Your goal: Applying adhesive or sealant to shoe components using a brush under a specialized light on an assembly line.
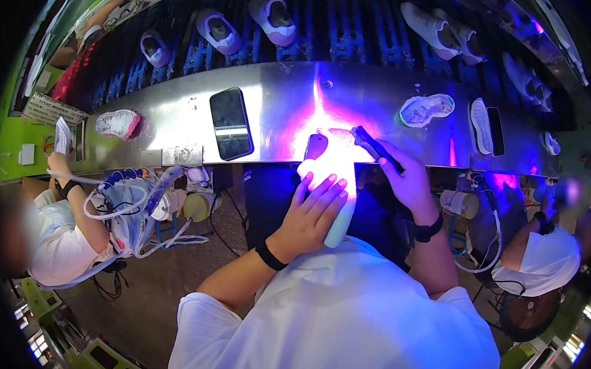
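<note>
Holding court at the table (171, 119): two hands, one long pale-green piece (339, 224), and a blaze of light washing out its upper end! It sits at the near edge, right in the middle, its lower end jutting toward the white shirt (348, 316). Left hand (311, 209), fingers spread over the piece; the thumb is out of sight, so I can't tell whether it's clasped or merely pressed. Right hand (407, 181), no doubt there: wrapped around one slim dark tool (381, 151), its tip by the glare. One small dark piece (317, 146) lies beside the brightness. Two wristbands, one per wrist!

Now the count across the dark conveyor (346, 25): three shoes (218, 32) to the left, two more (432, 30) side by side right of centre, and a far-right cluster too blurred to number. On the metal, three soles stand out: one pink-rimmed (118, 123), one whitish (427, 110), one slim white (480, 126). Two dark phones (231, 123) flank the hands, well apart. Containers? One printed carton (53, 112) at far left, contents impossible to make out. Two co-workers (69, 238), one each side!
</note>
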A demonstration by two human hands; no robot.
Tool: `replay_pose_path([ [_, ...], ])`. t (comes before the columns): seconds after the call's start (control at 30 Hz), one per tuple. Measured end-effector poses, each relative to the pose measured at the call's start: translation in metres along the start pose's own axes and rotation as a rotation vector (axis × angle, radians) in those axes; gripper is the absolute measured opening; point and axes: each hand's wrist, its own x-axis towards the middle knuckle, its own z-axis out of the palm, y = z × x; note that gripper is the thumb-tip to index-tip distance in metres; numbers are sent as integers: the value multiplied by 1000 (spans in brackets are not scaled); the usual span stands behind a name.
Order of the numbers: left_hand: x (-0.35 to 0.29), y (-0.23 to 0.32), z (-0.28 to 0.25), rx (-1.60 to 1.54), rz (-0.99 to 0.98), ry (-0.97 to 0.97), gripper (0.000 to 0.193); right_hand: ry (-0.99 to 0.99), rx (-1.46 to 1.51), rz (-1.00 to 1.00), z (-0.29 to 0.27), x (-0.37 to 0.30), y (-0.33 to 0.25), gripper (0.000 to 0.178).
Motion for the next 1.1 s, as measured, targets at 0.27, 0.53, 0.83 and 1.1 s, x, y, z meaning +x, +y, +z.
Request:
replay_pose_path([
  [0.27,-1,-2,-4,40,4,-43,61,-191,204,214,-7,-21,-20,38],
  [0.53,7,5,-5,47,1,-57,59,-187,310,99,-6,-47,-5,41],
  [0.83,27,26,1,57,18,-117,64,-219,343,205,-36,-52,-7,42],
  [1.1,56,59,8,109,-43,-125,67,-242,481,219,-72,-88,-10,43],
])
